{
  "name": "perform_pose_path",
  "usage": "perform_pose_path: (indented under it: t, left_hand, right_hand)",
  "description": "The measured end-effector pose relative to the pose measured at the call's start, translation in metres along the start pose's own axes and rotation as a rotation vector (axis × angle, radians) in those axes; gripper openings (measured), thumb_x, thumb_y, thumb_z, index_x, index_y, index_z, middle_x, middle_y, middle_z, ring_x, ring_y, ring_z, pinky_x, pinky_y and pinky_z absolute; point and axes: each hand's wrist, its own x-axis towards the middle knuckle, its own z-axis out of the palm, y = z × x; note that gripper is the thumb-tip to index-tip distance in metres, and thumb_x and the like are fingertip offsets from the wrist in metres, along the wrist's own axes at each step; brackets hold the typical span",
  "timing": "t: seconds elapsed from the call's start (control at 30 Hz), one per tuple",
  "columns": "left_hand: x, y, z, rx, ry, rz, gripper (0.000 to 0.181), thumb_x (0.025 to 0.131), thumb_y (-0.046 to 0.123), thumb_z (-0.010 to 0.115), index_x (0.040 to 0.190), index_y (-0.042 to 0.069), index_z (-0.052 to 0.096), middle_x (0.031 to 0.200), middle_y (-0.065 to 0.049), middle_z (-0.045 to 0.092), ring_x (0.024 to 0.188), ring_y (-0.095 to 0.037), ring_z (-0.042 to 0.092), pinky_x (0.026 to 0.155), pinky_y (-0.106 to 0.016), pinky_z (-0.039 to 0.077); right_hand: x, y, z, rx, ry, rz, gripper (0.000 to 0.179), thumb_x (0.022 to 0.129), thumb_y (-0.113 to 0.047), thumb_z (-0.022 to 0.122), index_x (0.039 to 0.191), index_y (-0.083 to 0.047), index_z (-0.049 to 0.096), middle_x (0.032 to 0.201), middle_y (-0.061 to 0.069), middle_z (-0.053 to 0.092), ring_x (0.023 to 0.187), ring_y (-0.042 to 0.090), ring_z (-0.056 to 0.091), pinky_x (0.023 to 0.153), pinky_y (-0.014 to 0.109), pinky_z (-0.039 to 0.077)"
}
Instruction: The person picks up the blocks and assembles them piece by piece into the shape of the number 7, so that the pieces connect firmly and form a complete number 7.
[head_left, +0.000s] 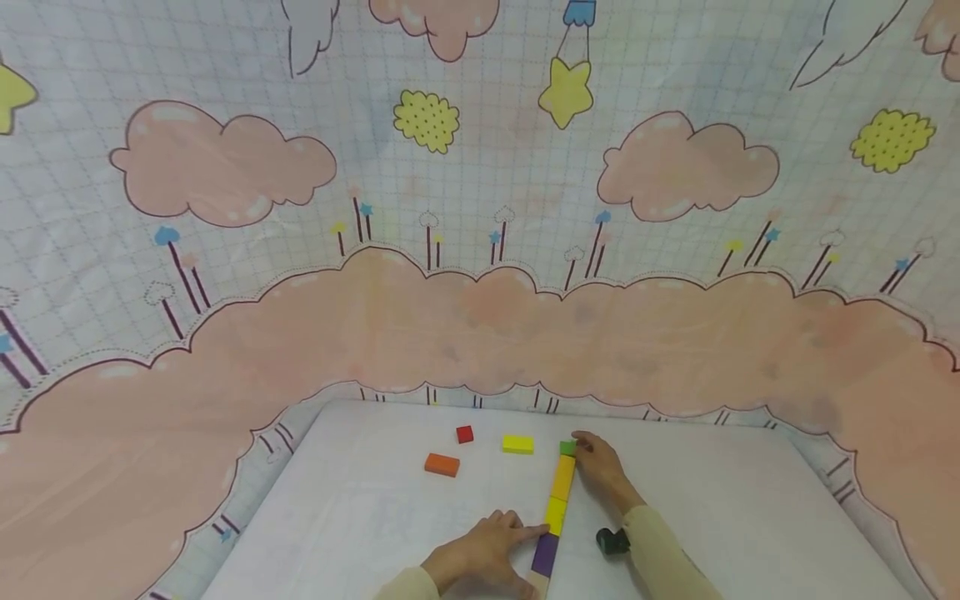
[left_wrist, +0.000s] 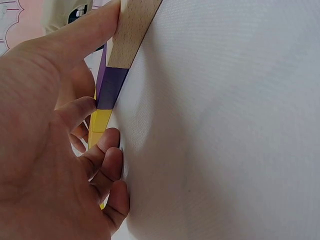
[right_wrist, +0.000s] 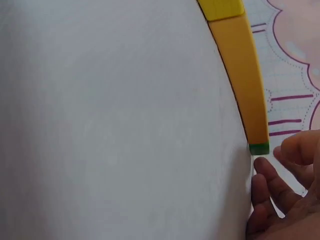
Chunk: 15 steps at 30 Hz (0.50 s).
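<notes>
A row of blocks runs away from me on the white table: a plain wood block [left_wrist: 132, 35], a purple block [head_left: 545, 555], a yellow block [head_left: 556, 515], an orange-yellow block [head_left: 563, 477] and a small green block [head_left: 567, 447] at the far end. Beside the row's near part is my left hand [head_left: 487, 546]. Its thumb touches the wood block and its index fingertip rests by the purple-yellow joint; the other fingers are loosely bent. My right hand [head_left: 603, 467] has its fingertips right at the green block, nothing gripped between them in the right wrist view.
Left of the row lie a red cube [head_left: 465, 434], a yellow block [head_left: 517, 444] and an orange block [head_left: 442, 465]. A dark device [head_left: 613, 542] sits at the right sleeve. A cloud-patterned cloth [head_left: 480, 333] rises behind the white table [head_left: 337, 500].
</notes>
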Motion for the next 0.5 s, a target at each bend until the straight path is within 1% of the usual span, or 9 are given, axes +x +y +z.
perform_pose_path:
  t: [0.1,0.23,0.4,0.5]
  left_hand:
    - [-0.001,0.001,0.002,0.001,-0.006,0.002,0.074,0.077,0.050,0.079,0.141,0.054,0.042,0.107,0.015,0.047,0.093,-0.005,0.038,0.083,-0.028,0.043]
    - [-0.003,0.001,0.002,-0.009,-0.011,-0.002,0.073,0.077,0.049,0.079,0.139,0.056,0.042,0.108,0.015,0.048,0.094,-0.005,0.039,0.083,-0.029,0.044]
    - [-0.004,0.000,-0.001,-0.017,-0.010,0.005,0.075,0.076,0.053,0.079,0.141,0.055,0.041,0.107,0.014,0.048,0.094,-0.005,0.039,0.083,-0.030,0.043]
    - [-0.003,0.002,-0.004,-0.004,-0.017,0.011,0.077,0.076,0.053,0.079,0.142,0.054,0.040,0.108,0.013,0.049,0.094,-0.006,0.040,0.082,-0.030,0.044]
  right_hand:
    - [-0.005,0.003,-0.003,0.016,-0.002,-0.001,0.037,0.098,-0.015,0.047,0.132,-0.007,0.059,0.130,0.021,0.059,0.118,0.036,0.054,0.104,0.055,0.042]
    - [-0.012,0.003,-0.008,0.003,-0.006,-0.003,0.037,0.097,-0.015,0.049,0.131,-0.009,0.059,0.128,0.019,0.060,0.115,0.035,0.056,0.102,0.055,0.044]
    - [-0.015,0.002,-0.009,0.003,-0.019,-0.006,0.036,0.095,-0.018,0.059,0.130,-0.012,0.060,0.127,0.016,0.062,0.114,0.033,0.056,0.102,0.054,0.045]
    - [-0.013,0.003,-0.009,0.008,-0.032,0.001,0.039,0.092,-0.021,0.065,0.130,-0.013,0.061,0.130,0.017,0.061,0.118,0.035,0.055,0.105,0.056,0.042]
